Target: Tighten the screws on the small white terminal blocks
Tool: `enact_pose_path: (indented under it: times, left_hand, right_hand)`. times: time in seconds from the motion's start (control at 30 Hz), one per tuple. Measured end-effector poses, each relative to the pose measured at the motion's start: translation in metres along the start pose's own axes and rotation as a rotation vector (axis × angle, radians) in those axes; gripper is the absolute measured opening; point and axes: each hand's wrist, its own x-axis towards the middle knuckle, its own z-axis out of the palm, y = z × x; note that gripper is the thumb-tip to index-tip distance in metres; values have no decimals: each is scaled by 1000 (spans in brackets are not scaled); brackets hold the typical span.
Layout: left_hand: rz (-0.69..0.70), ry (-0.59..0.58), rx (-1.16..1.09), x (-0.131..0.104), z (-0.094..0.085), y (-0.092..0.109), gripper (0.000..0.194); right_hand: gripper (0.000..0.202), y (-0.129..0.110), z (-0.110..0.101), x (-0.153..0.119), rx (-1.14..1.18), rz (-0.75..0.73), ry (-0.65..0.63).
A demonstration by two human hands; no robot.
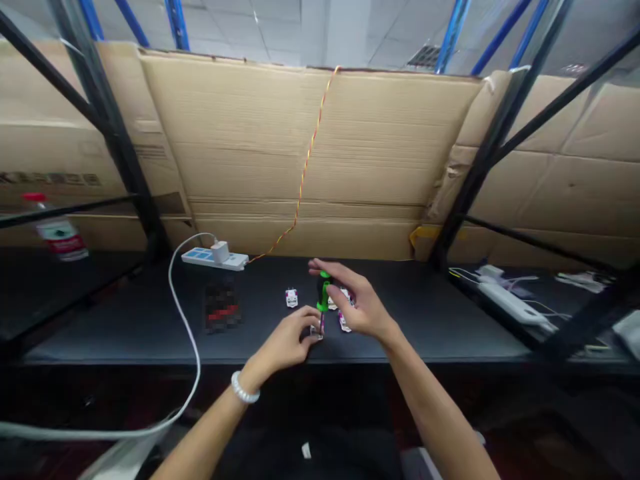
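My right hand [357, 300] is closed around the green and black handle of a screwdriver [323, 293], its palm over the top end. The screwdriver stands nearly upright, its shaft pointing down at a small white and purple part [315, 329]. That part is pinched on the black table by my left hand [290, 339], whose fingers partly cover it. Just left of the screwdriver lies a similar white and purple piece [291, 298]. More such pieces [345, 322] sit beneath and beside my right hand, partly hidden by it.
A white power strip [215, 258] with a plug lies at the back left, its white cable [185, 320] curving over the table's front edge. Cardboard [310, 147] walls the back. Dark metal posts [480, 173] stand at both sides. A bottle [60, 233] is far left.
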Motion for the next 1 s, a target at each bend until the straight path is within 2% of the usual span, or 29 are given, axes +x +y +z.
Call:
enact_pose_path:
  times: [0.07, 0.13, 0.2, 0.33, 0.37, 0.47, 0.53, 0.7, 0.77, 0.83, 0.9, 1.0]
  left_hand:
    - [-1, 3, 3, 0, 0, 1, 15]
    - [-3, 6, 4, 0, -1, 2, 15]
    - [-7, 15, 2, 0, -1, 1, 15]
    - [-6, 7, 3, 0, 0, -1, 14]
    - [-4, 4, 3, -1, 0, -2, 14]
    - [0, 10, 8, -1, 1, -3, 14]
    - [-10, 20, 19, -1, 1, -3, 14]
    - [-5, 6, 5, -1, 0, -2, 14]
    - [2, 7, -6, 0, 0, -2, 15]
    - [-5, 6, -8, 0, 0, -2, 14]
    - [-9, 3, -7, 0, 0, -3, 15]
    - [-14, 8, -3, 0, 0, -3, 14]
  right_hand:
    - [39, 0, -1, 1, -18, 30, 23]
    - [34, 1, -1, 1, -127, 45, 116]
    - [36, 0, 0, 2, -175, 36, 149]
    - [44, -3, -2, 2, 19, 25, -8]
    - [44, -3, -2, 2, 36, 29, -13]
    - [34, -3, -2, 2, -104, 43, 104]
    - [35, -4, -2, 2, -194, 41, 147]
    - [43, -9, -5, 1, 0, 26, -35]
    - [35, -8, -5, 1, -34, 54, 20]
    - [28, -6, -4, 0, -197, 93, 141]
    - [32, -5, -5, 0, -308, 98, 183]
    - [41, -4, -7, 0, -137, 67, 46]
